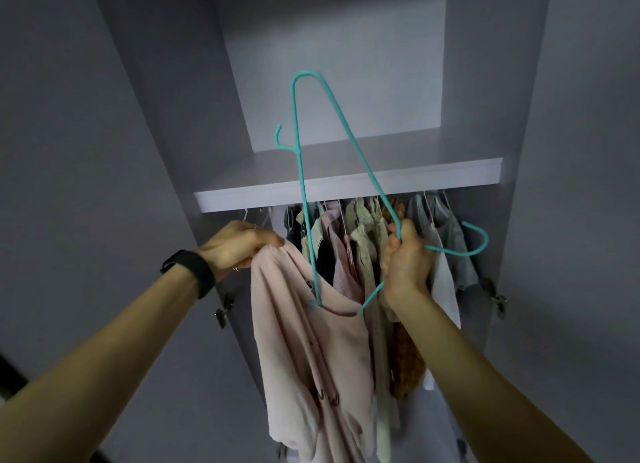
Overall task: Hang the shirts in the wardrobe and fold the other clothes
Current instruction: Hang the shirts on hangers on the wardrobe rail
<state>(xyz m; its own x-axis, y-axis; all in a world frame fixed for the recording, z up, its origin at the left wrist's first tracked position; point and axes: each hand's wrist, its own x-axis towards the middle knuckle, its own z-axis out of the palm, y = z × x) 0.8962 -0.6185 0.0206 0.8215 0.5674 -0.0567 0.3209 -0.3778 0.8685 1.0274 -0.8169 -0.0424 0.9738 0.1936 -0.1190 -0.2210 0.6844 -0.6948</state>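
Observation:
A pale pink shirt (311, 351) hangs down in front of the open wardrobe. My left hand (239, 246) grips its upper edge at the left. A teal plastic hanger (301, 171) is held tilted on end, one corner pointing up. Its lower end pokes into the shirt's neck opening. My right hand (405, 258) grips the hanger near its hook, which sticks out to the right.
Several shirts (367, 240) hang on a rail under the wardrobe shelf (346, 182). The wardrobe's left side panel (166, 116) and right side panel (519, 116) frame the opening. Door hinges (223, 310) sit low on both sides.

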